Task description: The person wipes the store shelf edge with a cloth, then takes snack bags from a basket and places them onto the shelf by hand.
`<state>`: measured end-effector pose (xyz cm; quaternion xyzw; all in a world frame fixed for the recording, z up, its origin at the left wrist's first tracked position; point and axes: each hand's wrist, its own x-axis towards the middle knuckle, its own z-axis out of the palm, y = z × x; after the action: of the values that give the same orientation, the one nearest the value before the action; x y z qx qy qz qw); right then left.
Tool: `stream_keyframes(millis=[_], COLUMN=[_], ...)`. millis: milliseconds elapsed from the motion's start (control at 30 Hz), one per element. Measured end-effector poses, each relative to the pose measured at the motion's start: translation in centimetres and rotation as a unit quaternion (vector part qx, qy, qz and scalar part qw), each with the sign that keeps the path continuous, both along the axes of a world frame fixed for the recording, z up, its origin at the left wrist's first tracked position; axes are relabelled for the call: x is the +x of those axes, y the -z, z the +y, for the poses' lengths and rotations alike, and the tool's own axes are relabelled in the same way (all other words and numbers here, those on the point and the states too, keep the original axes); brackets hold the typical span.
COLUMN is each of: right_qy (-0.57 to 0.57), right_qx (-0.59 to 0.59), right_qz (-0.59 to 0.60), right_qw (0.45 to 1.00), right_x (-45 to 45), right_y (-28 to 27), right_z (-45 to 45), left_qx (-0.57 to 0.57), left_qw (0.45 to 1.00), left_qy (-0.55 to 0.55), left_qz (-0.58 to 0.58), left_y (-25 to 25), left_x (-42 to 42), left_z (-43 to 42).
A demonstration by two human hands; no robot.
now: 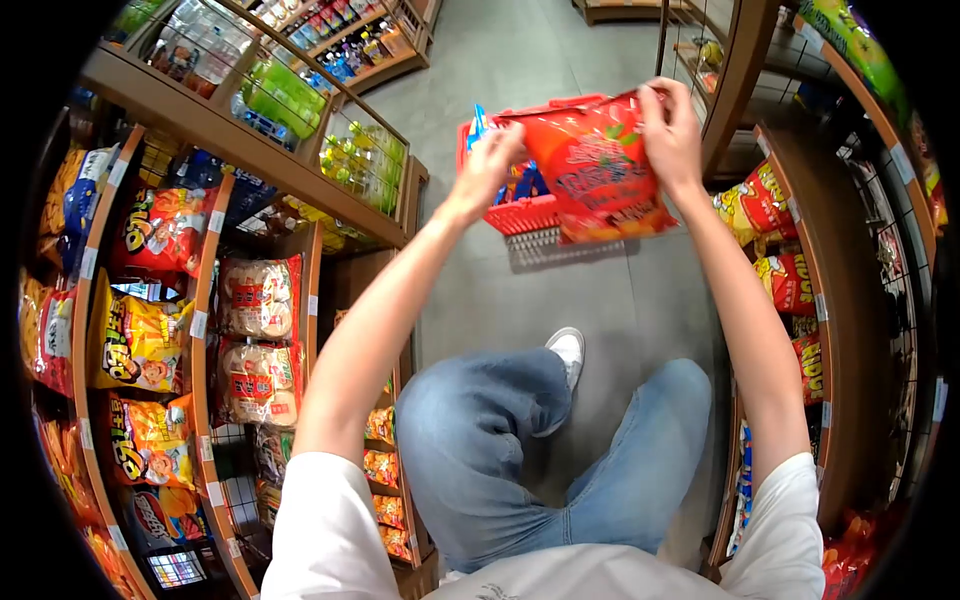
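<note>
A large red snack bag (600, 180) hangs between my two hands, above a red shopping basket (520, 216). My left hand (490, 165) is closed on the bag's upper left corner. With fingers bent round its upper right edge, my right hand (672, 135) holds the other side. The bag covers much of the basket. Blue packaging (525, 183) shows inside the basket, left of the bag, partly behind my left hand.
Shelves of snack bags (165, 230) stand on the left, with drink bottles (365, 160) beyond. Another shelf with red and yellow bags (785, 285) is close on the right. My bent knees are over the grey floor (480, 300).
</note>
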<state>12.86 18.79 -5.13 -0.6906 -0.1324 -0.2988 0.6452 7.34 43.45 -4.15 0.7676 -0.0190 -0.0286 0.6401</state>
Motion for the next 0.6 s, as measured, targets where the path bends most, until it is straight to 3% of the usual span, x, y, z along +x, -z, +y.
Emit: stream_keyframes(millis=[100, 233, 333, 500, 600], right_qy=[0.037, 0.027, -0.017, -0.011, -0.052], right_qx=[0.068, 0.249, 0.358, 0.394, 0.417], right_qz=[0.054, 0.137, 0.178, 0.212, 0.217], right_qw=[0.996, 0.958, 0.917, 0.894, 0.881], right_x=[-0.1, -1.4, -3.4, -6.5, -11.4], right_y=[-1.2, -3.2, -4.6, -4.8, -5.8], right_z=[-3.8, -7.8, -10.0, -12.4, -13.0], left_qx=[0.018, 0.049, -0.029, -0.093, -0.028], left_qw=[0.992, 0.984, 0.981, 0.983, 0.984], left_qy=[0.126, 0.171, 0.177, 0.155, 0.174], left_qz=[-0.007, -0.024, -0.067, -0.018, -0.042], left_y=[-1.4, -3.8, -5.4, -6.8, -8.4], left_x=[-0.4, -1.5, -3.2, -6.7, -8.1], left_z=[-3.9, -9.2, -12.4, -16.1, -17.0])
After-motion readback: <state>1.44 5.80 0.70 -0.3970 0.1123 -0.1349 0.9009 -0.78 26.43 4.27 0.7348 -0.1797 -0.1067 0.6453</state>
